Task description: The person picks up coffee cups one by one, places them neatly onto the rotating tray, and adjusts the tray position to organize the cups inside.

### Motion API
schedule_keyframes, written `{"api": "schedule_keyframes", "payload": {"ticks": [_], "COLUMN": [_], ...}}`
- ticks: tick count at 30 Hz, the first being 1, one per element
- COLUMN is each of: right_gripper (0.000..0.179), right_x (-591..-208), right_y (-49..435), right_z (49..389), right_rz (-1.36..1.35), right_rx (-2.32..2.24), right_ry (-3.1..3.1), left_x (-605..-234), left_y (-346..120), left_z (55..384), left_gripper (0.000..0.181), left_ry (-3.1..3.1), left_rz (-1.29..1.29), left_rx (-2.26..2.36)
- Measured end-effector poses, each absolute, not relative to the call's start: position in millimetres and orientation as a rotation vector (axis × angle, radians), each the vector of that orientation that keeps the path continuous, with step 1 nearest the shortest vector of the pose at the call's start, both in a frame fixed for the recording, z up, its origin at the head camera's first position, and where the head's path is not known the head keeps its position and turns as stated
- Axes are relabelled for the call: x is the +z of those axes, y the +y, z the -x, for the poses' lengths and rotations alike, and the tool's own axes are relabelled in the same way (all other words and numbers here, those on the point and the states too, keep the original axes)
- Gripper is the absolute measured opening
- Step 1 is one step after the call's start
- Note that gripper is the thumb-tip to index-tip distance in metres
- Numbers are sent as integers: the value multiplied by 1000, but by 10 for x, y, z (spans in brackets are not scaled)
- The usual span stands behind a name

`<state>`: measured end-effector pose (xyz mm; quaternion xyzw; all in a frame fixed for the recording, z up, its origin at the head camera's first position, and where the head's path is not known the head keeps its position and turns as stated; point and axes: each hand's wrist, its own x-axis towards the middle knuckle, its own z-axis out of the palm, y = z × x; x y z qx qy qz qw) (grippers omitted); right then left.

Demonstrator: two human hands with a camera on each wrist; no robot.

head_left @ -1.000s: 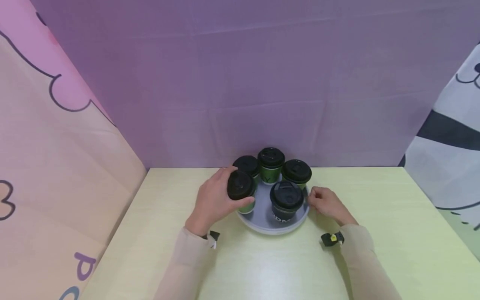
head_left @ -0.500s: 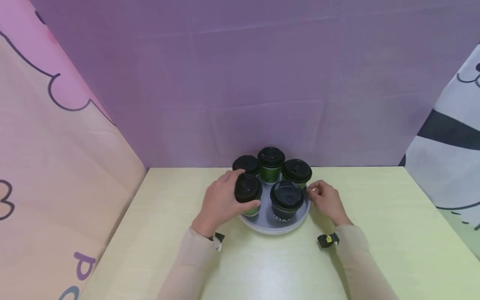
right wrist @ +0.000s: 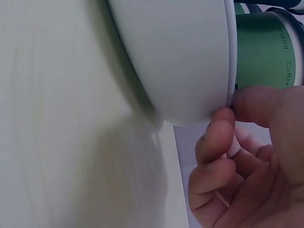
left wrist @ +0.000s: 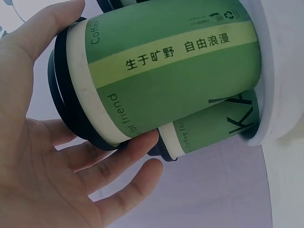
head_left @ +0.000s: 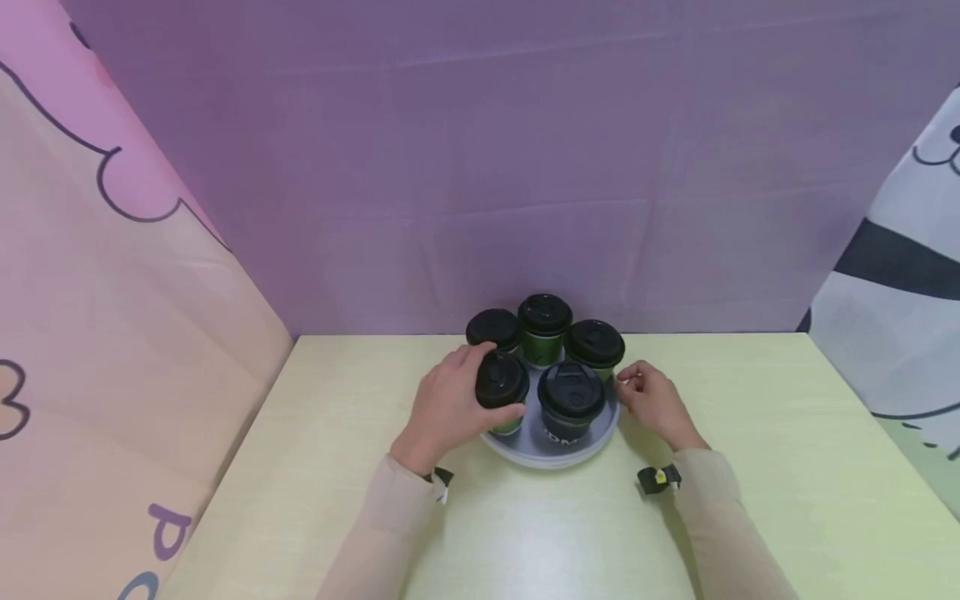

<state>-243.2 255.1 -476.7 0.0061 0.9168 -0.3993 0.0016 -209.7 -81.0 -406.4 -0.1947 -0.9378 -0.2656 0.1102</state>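
In the head view my left hand [head_left: 446, 412] holds a green paper coffee cup [head_left: 506, 425] at its black lid, thumb in front and fingers behind. The left wrist view shows this green coffee cup [left wrist: 175, 66] from the side, its base at the round tray [left wrist: 289, 61]. At the tray's right side, my right hand [head_left: 660, 407] pinches the rim between thumb and index finger; the right wrist view shows the pale tray wall [right wrist: 180, 57] close up. A black-lidded dark cup [head_left: 572, 404] stands to the right of the held one.
Behind these, more green cups with black lids stand on the tray: one at back left [head_left: 493, 329], one at the back [head_left: 544, 321] and one at back right [head_left: 595, 343]. A pale wooden table [head_left: 540, 533] lies beneath, with a purple cloth [head_left: 480, 167] behind it.
My left hand has moved right with the green cup, bringing it nearer the dark cup. My right hand has shifted slightly upward at the tray's rim, its fingers less tightly bunched.
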Motion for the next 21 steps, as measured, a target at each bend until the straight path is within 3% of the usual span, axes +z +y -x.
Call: {"api": "schedule_keyframes", "payload": {"ticks": [21], "right_gripper": [18], "right_x": [-4744], "right_y": [2538], "right_z": [2431], "right_rz": [38], "right_rx": [-1279], "right_ry": [2791], "left_x": [-4163], "left_y": [-758], "left_z": [2143], "left_gripper": [92], "left_ry": [-2764], "left_rz": [589], "left_rx": [-749]}}
